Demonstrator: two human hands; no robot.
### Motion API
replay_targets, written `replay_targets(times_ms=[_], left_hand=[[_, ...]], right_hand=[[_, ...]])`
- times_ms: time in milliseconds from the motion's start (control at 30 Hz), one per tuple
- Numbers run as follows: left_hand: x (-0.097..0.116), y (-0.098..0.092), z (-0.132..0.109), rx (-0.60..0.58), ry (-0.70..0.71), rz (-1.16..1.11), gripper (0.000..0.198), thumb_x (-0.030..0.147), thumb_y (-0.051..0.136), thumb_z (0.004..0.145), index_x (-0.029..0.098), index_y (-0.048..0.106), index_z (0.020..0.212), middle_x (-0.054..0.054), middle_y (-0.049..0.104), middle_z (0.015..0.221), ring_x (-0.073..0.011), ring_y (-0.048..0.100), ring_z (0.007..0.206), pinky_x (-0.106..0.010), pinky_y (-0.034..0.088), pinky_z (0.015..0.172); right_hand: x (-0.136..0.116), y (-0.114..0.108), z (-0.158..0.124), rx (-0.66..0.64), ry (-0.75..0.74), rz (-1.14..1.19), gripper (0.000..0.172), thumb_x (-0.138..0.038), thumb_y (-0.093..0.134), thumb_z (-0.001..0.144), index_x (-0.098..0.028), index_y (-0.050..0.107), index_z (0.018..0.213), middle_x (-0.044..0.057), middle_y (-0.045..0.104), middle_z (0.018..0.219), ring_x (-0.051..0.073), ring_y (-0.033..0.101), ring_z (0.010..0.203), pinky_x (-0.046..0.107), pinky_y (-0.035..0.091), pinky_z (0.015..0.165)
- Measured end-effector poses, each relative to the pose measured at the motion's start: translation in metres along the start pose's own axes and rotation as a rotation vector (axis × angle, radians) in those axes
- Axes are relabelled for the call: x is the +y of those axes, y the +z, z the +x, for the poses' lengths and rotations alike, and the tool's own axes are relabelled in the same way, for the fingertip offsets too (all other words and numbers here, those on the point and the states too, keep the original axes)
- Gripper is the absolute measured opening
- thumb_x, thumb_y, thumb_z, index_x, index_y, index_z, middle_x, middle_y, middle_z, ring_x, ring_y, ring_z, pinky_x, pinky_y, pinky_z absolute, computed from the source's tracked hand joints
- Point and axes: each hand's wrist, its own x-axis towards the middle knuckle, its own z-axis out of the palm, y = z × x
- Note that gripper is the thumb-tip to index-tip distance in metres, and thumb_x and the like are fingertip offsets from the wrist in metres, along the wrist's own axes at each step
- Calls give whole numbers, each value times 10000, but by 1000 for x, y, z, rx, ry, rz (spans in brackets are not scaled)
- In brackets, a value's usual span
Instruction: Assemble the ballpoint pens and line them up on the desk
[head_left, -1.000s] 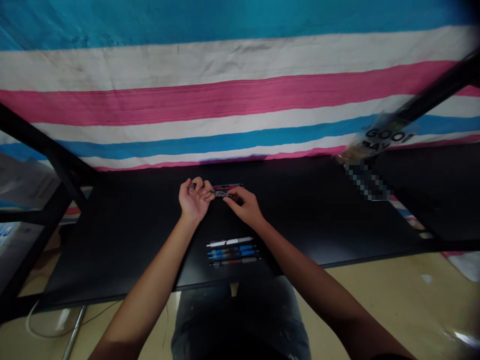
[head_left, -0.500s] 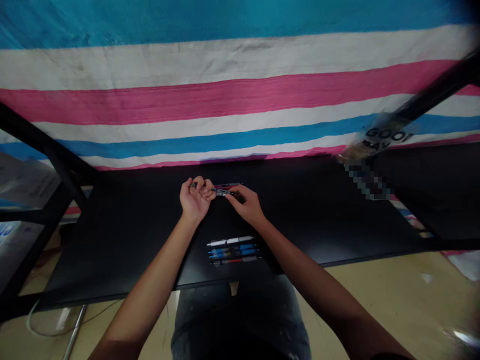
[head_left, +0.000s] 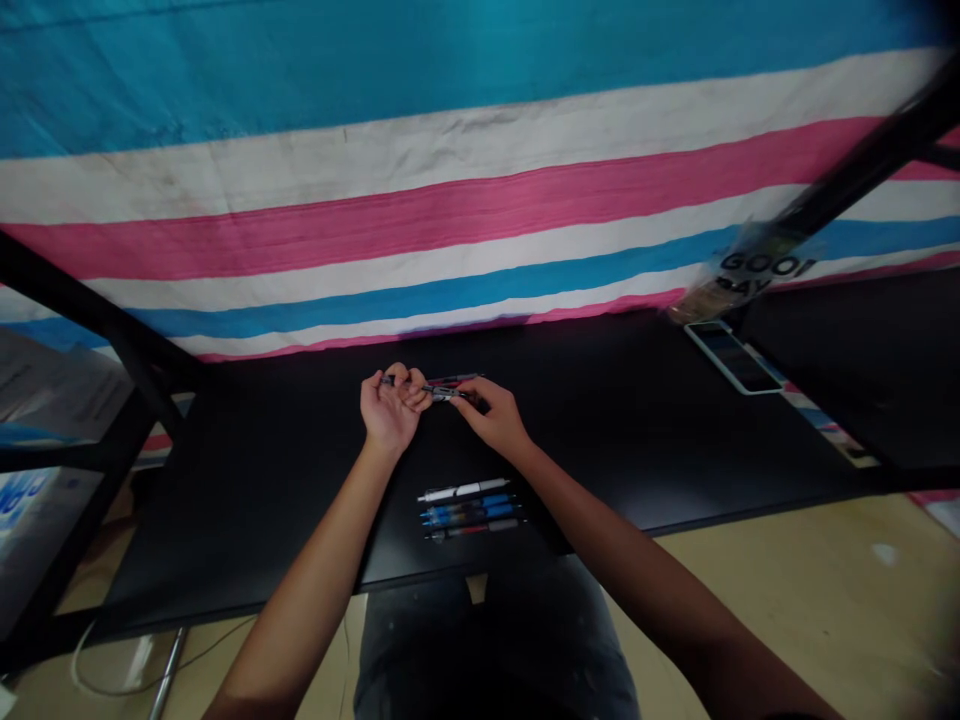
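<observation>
Pen (head_left: 444, 393) — fingers (head_left: 414, 390) of left hand (head_left: 388, 412) and right hand (head_left: 491, 418) closed on it; smartphone (head_left: 731, 357) now unblurred.

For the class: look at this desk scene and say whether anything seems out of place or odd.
One thing stands out: a clear packet printed GOOD DAY, blurred against the black frame bar at top right, above an angled smartphone, sits far from the work. The pens in their row look neat and undamaged.
</observation>
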Motion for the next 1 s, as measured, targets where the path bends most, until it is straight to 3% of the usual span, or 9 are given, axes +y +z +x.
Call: replay_targets(times_ms=[133, 400, 600, 800, 1000], left_hand=[[0, 0, 0, 14, -7, 21, 490, 569, 382, 968, 198, 385, 647, 4, 392, 625, -99, 327, 484, -231, 336, 475], [0, -4, 2, -8, 6, -4, 385, 440, 398, 967, 199, 382, 666, 2, 386, 611, -103, 316, 478, -229, 324, 480], [-1, -6, 3, -52, 36, 25, 382, 478, 382, 970, 198, 468, 725, 0, 419, 623, -102, 330, 469, -231, 330, 473], [0, -3, 1, 38, 5, 11, 313, 470, 446, 964, 211, 500, 796, 11, 426, 638, -102, 349, 476, -222, 345, 481], [0, -3, 1, 47, -2, -12, 265, 422, 437, 965, 211, 553, 854, 12, 417, 634, -102, 361, 470, -220, 342, 479]], right_hand=[[0, 0, 0, 1, 14, 3, 133, -321, 681, 893, -191, 710, 896, 36, 701, 784, 157, 581, 641, 299, 484, 639], [-1, 0, 0, -2, 7, -2, 125, -323, 686, 895, -199, 709, 889, 34, 698, 788, 161, 591, 656, 303, 489, 646], [-1, 0, 0, 2, -11, 0, 118, -313, 688, 897, -197, 708, 887, 35, 701, 793, 159, 588, 656, 306, 491, 652], [0, -2, 0, 0, -2, 3, 128, -320, 687, 896, -193, 707, 893, 36, 700, 792, 160, 584, 658, 306, 493, 649], [-1, -4, -1, -8, 31, -14, 147, -339, 683, 891, -196, 714, 898, 41, 705, 794, 164, 589, 666, 305, 495, 654]])
